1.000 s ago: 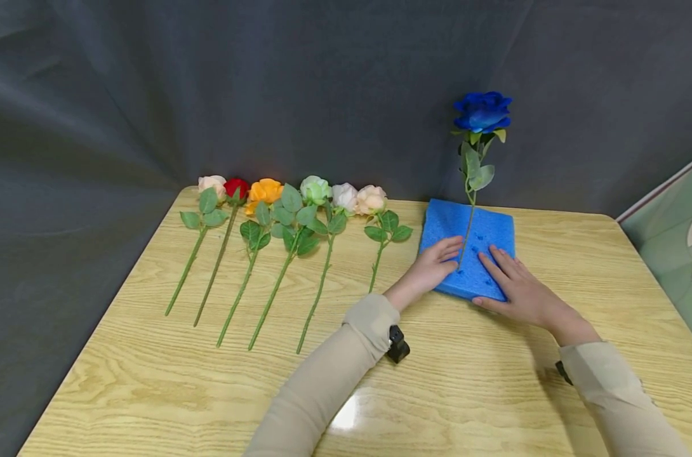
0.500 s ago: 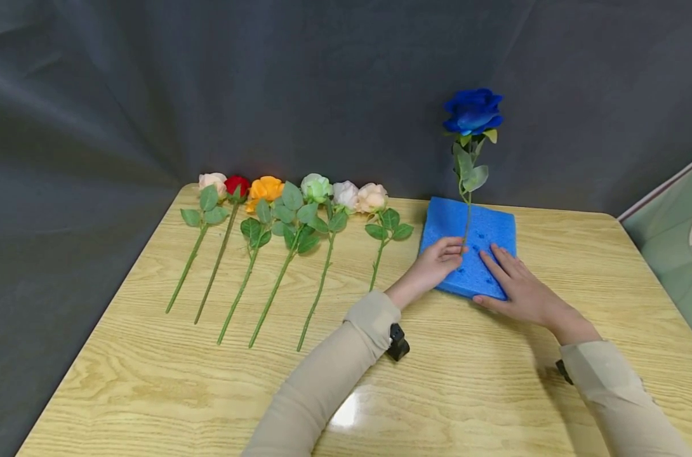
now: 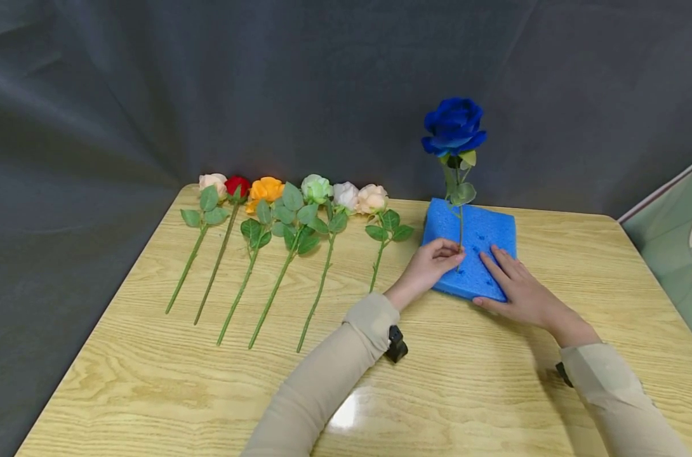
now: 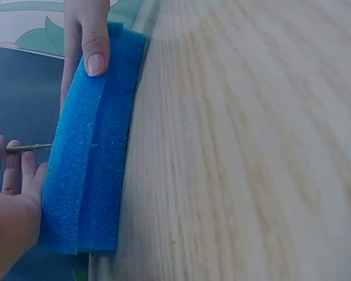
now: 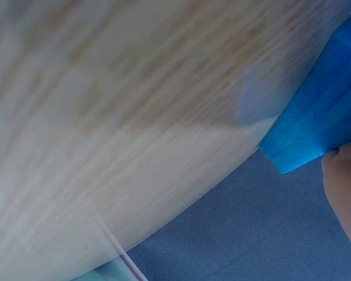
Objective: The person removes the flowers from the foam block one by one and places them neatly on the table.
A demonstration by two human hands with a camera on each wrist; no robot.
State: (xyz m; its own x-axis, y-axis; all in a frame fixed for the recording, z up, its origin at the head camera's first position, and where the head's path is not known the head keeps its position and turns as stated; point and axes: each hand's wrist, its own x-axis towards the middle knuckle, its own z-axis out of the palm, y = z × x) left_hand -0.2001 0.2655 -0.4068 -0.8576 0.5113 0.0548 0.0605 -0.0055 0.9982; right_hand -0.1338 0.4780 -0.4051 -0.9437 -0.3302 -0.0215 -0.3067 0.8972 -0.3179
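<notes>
In the head view my left hand pinches the stem of an artificial blue rose low down, close over a blue foam block. The rose stands nearly upright, and its stem meets the block's top near the left side. My right hand rests with spread fingers on the block's right part, thumb at the front edge. Small holes mark the foam between the hands. The left wrist view has the thin stem between left-hand fingers and the foam. In the right wrist view my right hand touches the block's edge.
Left of the block, several artificial roses lie in a row on the wooden table, including a red rose, an orange rose and a pale green rose. A dark cloth hangs behind the table.
The blue rose's bloom has swung left and slightly down, its stem going from a rightward lean to nearly upright. My left fingers have closed in on the stem. The right hand stays put.
</notes>
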